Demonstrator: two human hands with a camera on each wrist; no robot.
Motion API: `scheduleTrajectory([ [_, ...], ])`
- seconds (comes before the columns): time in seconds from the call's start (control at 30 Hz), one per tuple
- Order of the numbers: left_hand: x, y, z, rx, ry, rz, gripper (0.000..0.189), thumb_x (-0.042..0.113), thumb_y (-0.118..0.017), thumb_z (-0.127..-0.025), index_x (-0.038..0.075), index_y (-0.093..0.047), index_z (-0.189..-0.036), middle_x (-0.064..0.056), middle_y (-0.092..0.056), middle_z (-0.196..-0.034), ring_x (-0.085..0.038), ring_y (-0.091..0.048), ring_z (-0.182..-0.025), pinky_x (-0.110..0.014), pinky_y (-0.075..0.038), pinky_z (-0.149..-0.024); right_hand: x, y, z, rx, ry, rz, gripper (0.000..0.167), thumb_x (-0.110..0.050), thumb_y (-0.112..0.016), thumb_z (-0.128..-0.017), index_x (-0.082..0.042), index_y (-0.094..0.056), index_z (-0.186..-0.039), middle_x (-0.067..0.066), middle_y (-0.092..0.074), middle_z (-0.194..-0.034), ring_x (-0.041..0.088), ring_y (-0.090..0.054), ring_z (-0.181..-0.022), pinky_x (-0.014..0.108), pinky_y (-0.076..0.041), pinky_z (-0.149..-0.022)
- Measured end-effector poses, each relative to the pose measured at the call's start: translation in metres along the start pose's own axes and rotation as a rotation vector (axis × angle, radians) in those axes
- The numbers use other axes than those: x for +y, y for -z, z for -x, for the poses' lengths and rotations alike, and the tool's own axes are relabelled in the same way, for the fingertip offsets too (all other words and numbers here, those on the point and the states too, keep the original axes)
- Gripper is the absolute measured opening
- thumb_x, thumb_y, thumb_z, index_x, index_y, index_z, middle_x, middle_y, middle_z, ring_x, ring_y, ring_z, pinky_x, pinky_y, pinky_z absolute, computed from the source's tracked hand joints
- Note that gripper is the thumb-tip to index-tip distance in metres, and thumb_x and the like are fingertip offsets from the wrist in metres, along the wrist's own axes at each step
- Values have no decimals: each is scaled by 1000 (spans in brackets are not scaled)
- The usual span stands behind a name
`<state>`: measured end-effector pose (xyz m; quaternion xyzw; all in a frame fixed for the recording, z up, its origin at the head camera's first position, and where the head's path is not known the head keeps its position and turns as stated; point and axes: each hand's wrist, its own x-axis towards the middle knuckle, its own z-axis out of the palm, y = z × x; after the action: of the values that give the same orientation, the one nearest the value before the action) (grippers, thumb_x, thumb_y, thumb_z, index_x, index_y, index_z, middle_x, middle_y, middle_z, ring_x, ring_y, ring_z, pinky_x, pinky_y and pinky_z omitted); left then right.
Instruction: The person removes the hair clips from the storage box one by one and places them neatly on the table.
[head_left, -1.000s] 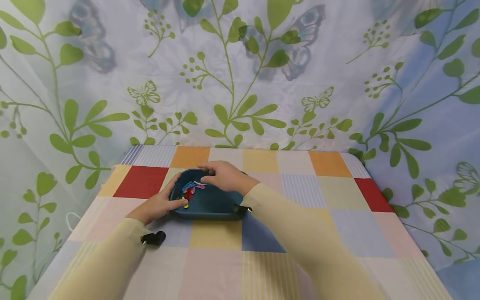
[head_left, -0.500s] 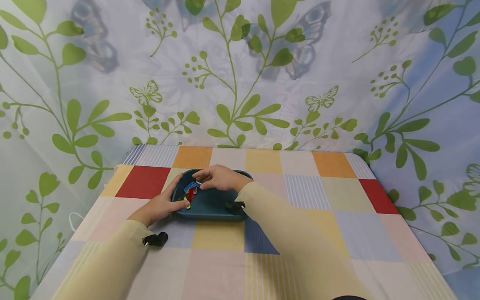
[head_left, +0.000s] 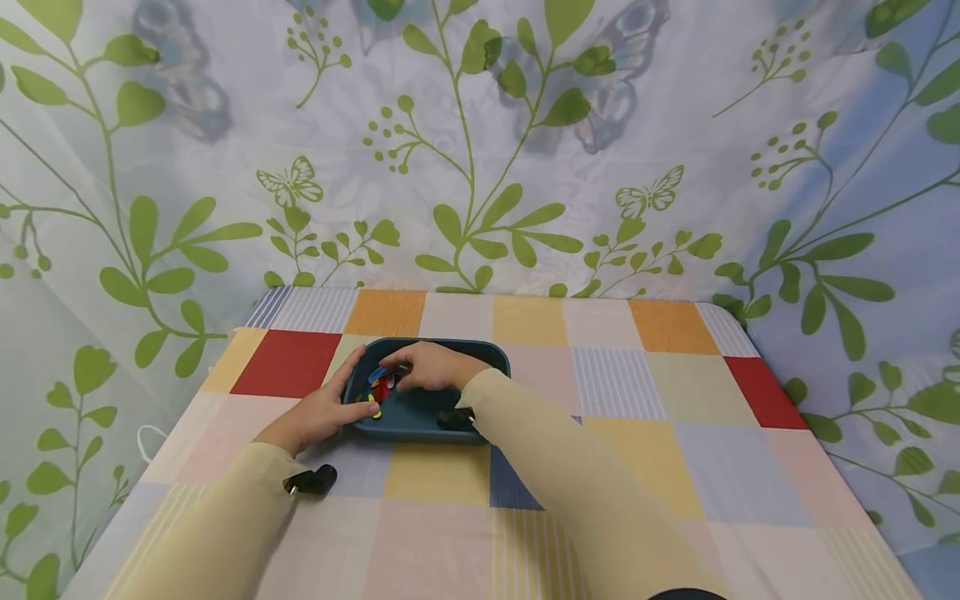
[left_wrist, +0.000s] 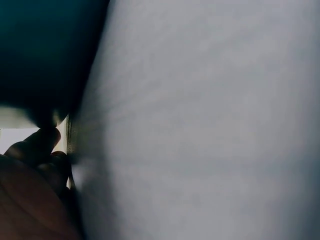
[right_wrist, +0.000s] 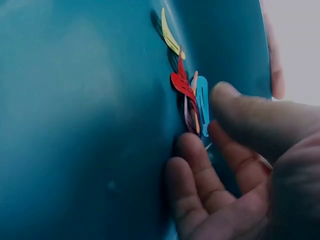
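A dark teal tray (head_left: 427, 429) stands on the cloth-covered table. In its left end lies a small heap of snap hair clips: a yellow clip (right_wrist: 171, 37), a red clip (right_wrist: 184, 84) and a blue clip (right_wrist: 202, 102), with thin orange and pink edges between them. My left hand (head_left: 318, 414) grips the tray's left end, thumb over the rim by the yellow clip and fingers along the outer wall. Inside the tray is my right hand (head_left: 435, 367), fingers bent. In the right wrist view its thumb and fingertips are apart, right beside the blue clip; nothing shows between them.
A patchwork tablecloth (head_left: 427, 542) covers the table. Behind it hangs a leaf-patterned curtain (head_left: 360, 200). A white cord (head_left: 147, 437) loops at the left table edge. Black wrist cameras (head_left: 311, 480) sit at both cuffs.
My right hand has moved left and lower into the tray, down to the hair clips. The left hand keeps its grip on the tray. The head view has shifted slightly.
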<state>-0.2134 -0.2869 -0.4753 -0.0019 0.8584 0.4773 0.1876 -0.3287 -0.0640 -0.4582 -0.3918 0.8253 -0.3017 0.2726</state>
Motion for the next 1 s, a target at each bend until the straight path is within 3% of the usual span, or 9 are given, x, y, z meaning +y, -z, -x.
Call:
scheduleTrajectory([
  [0.43,-1,1,2,9,-37,-4,107,45,-75,-94,51,5,-166,-16,-7,-177,-48,-15,-158,-79,-29,-117,3,-3,-4,9,-18,53,47,-12,-73,-99,-17,-66,-145,-3,-69,-142,11,-65,-126,24,-54,-105],
  [0.77,-1,1,2,2,-34,28,107,42,-75,-95,49,5,-167,-17,-6,-176,-47,-16,-156,-75,-34,-117,5,-5,-5,27,-33,65,44,-11,-77,-96,-14,-70,-139,-1,-75,-130,10,-69,-116,24,-57,-96],
  [1.0,-2,0,0,-1,-30,30,107,42,-75,-96,51,5,-166,-16,-6,-176,-47,-15,-156,-74,-35,-117,3,-4,-4,14,-29,154,47,-9,-75,-96,-15,-69,-142,1,-72,-136,13,-66,-122,28,-54,-105],
])
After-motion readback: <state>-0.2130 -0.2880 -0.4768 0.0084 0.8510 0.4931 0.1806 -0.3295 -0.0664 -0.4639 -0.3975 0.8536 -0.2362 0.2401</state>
